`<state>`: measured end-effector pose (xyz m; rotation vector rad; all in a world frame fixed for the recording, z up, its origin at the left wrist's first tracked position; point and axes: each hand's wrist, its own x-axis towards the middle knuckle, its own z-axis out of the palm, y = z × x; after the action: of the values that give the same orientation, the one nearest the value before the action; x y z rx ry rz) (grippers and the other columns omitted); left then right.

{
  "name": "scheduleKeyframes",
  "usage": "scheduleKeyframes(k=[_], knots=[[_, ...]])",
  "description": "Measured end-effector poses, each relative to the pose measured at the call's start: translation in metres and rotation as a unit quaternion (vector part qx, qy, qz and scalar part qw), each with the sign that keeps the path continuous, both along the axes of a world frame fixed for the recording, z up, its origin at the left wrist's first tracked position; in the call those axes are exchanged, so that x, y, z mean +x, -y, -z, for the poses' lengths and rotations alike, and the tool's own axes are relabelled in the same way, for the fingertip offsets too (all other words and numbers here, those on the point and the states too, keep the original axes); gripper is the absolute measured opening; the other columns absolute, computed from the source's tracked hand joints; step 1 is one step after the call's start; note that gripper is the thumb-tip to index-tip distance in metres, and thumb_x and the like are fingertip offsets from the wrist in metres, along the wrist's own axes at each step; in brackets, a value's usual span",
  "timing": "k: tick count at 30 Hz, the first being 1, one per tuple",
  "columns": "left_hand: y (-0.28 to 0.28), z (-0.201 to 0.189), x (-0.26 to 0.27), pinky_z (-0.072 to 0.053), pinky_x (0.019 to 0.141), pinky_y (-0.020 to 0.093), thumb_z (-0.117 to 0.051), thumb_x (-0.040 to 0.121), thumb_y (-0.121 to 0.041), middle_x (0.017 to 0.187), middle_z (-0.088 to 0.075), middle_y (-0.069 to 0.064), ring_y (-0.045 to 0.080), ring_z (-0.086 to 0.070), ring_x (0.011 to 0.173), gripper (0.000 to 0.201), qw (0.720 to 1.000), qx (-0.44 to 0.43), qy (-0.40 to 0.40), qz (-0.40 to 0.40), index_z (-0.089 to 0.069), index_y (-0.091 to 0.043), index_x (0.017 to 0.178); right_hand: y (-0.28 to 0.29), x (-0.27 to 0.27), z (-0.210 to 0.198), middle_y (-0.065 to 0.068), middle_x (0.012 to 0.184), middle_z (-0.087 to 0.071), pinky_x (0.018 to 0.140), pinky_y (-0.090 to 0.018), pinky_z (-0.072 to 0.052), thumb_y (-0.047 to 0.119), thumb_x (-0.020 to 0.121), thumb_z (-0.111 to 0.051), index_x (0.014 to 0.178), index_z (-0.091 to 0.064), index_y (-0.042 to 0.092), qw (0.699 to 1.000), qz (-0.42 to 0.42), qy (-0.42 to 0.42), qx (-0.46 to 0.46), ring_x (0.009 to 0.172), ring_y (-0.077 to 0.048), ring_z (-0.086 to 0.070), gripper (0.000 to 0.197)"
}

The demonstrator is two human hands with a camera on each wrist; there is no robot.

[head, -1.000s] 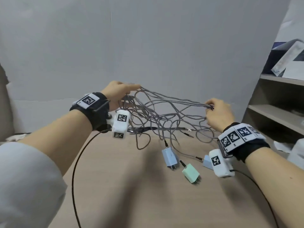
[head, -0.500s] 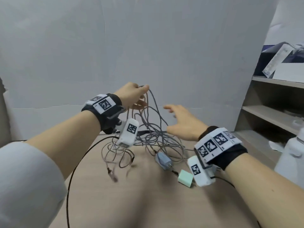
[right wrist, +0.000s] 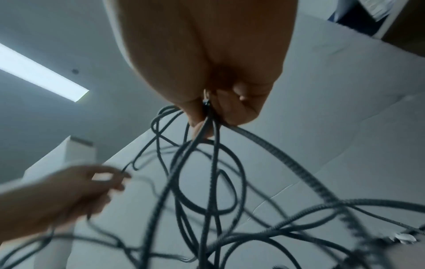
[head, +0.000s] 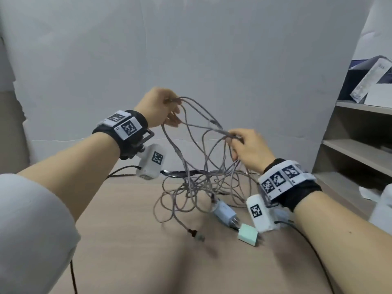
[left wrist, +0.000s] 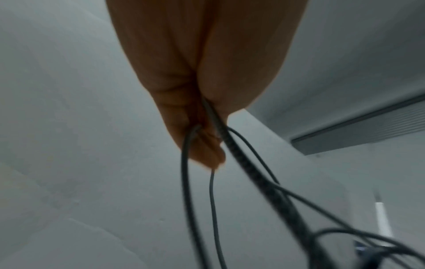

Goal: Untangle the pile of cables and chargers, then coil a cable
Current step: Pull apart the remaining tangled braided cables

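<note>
A tangle of grey braided cables [head: 199, 166] hangs between my two raised hands above the wooden table [head: 131, 240]. My left hand [head: 169, 109] pinches several strands at the upper left; the left wrist view shows the cables [left wrist: 207, 145] running out from between its fingers. My right hand [head: 235, 143] grips a bunch of strands lower and to the right, with the cables [right wrist: 211, 127] fanning out below it in the right wrist view. A pale blue charger [head: 224, 212] and a mint green charger [head: 248, 231] lie on the table under the tangle. A loose plug end [head: 196, 234] rests nearby.
A grey wall [head: 191, 49] stands right behind the table. Shelves [head: 360, 132] with boxes stand at the right. A white object [head: 381, 209] sits at the right edge. Black wrist-camera leads [head: 72, 272] trail over the table on both sides.
My right hand, which was open and reaching half a second ago, now grips strands of the tangle. Both hands have lifted, and the chargers have shifted a little on the table.
</note>
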<state>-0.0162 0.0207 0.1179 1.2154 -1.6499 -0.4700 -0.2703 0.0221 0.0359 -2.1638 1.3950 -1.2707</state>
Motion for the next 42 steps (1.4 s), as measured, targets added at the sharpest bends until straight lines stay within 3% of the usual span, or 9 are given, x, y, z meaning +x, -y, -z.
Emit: scheduleKeyframes(k=[5, 9, 13, 17, 21, 26, 29, 33, 42], knots=[[0.032, 0.03, 0.059, -0.051, 0.04, 0.026, -0.058, 0.101, -0.009, 0.074, -0.068, 0.01, 0.014, -0.057, 0.039, 0.014, 0.983, 0.035, 0.037, -0.178, -0.068, 0.001, 0.097, 0.023, -0.044, -0.01, -0.008, 0.062, -0.068, 0.043, -0.027, -0.037, 0.022, 0.102, -0.054, 0.103, -0.069, 0.009, 0.979, 0.098, 0.181, 0.0, 0.032, -0.008, -0.043, 0.02], [0.045, 0.082, 0.065, -0.057, 0.063, 0.037, -0.053, 0.103, -0.011, 0.085, -0.069, 0.013, 0.027, -0.062, 0.062, 0.024, 0.965, 0.155, 0.096, -0.19, -0.067, 0.007, 0.11, 0.031, -0.05, 0.005, -0.007, 0.069, -0.068, 0.035, -0.022, -0.039, 0.021, 0.104, -0.051, 0.106, -0.065, 0.01, 0.968, 0.134, 0.209, 0.037, 0.033, -0.009, -0.048, 0.018], [0.04, 0.098, 0.035, -0.043, 0.107, 0.042, -0.06, 0.098, -0.035, 0.139, -0.053, 0.02, 0.036, -0.053, 0.127, 0.049, 0.908, 0.203, 0.315, -0.189, -0.055, -0.009, 0.139, 0.034, -0.039, 0.017, -0.007, 0.075, -0.067, 0.04, -0.023, -0.049, 0.022, 0.105, -0.049, 0.112, -0.064, 0.01, 0.967, 0.126, 0.208, 0.074, 0.058, -0.013, -0.06, 0.021], [0.003, 0.092, -0.026, -0.044, 0.106, 0.039, -0.063, 0.091, -0.058, 0.14, -0.054, 0.002, 0.019, -0.055, 0.121, 0.061, 0.957, 0.106, 0.271, -0.002, -0.055, -0.022, 0.139, 0.035, -0.026, 0.019, -0.005, 0.076, -0.065, 0.042, -0.022, -0.05, 0.025, 0.105, -0.047, 0.11, -0.063, 0.014, 0.973, 0.107, 0.193, 0.069, 0.063, -0.009, -0.06, 0.02], [-0.029, 0.135, -0.082, -0.039, 0.109, 0.037, -0.074, 0.07, -0.074, 0.144, -0.053, -0.008, 0.017, -0.052, 0.128, 0.098, 0.834, 0.31, 0.424, 0.169, -0.039, -0.029, 0.149, 0.036, -0.02, 0.015, -0.005, 0.073, -0.061, 0.042, -0.021, -0.05, 0.024, 0.106, -0.046, 0.108, -0.062, 0.014, 0.974, 0.101, 0.194, 0.057, 0.059, -0.013, -0.056, 0.019], [-0.024, 0.185, -0.081, -0.052, 0.082, 0.033, -0.078, 0.079, -0.038, 0.111, -0.067, 0.004, 0.026, -0.063, 0.101, 0.045, 0.779, 0.22, 0.57, 0.143, -0.059, -0.02, 0.116, 0.042, -0.034, 0.015, -0.006, 0.068, -0.057, 0.052, -0.035, -0.058, 0.021, 0.105, -0.044, 0.105, -0.062, 0.008, 0.947, 0.151, 0.274, 0.072, 0.043, -0.014, -0.057, 0.023], [-0.006, 0.169, -0.053, -0.054, 0.082, 0.035, -0.066, 0.084, -0.017, 0.105, -0.069, 0.005, 0.028, -0.065, 0.097, 0.022, 0.826, 0.159, 0.528, 0.118, -0.068, -0.018, 0.106, 0.048, -0.049, 0.02, -0.015, 0.085, -0.062, 0.052, -0.041, -0.06, 0.02, 0.104, -0.041, 0.106, -0.063, 0.003, 0.93, 0.225, 0.279, 0.082, 0.049, -0.026, -0.065, 0.028], [0.02, 0.111, 0.001, -0.051, 0.084, 0.039, -0.052, 0.086, 0.011, 0.102, -0.062, 0.001, 0.031, -0.063, 0.101, 0.042, 0.906, 0.026, 0.423, -0.001, -0.073, -0.018, 0.109, 0.055, -0.067, 0.031, -0.029, 0.115, -0.064, 0.086, -0.042, -0.051, 0.017, 0.102, -0.045, 0.113, -0.064, -0.006, 0.917, 0.315, 0.227, 0.093, 0.105, -0.046, -0.063, 0.032], [0.027, 0.048, 0.021, -0.059, 0.083, 0.049, -0.058, 0.095, 0.0, 0.087, -0.071, -0.001, 0.019, -0.063, 0.073, 0.018, 0.995, -0.07, 0.062, -0.038, -0.074, -0.003, 0.105, 0.058, -0.059, -0.001, -0.024, 0.116, -0.064, 0.077, -0.037, -0.046, 0.015, 0.101, -0.042, 0.118, -0.058, -0.008, 0.891, 0.295, 0.325, 0.118, 0.107, -0.039, -0.062, 0.033]])
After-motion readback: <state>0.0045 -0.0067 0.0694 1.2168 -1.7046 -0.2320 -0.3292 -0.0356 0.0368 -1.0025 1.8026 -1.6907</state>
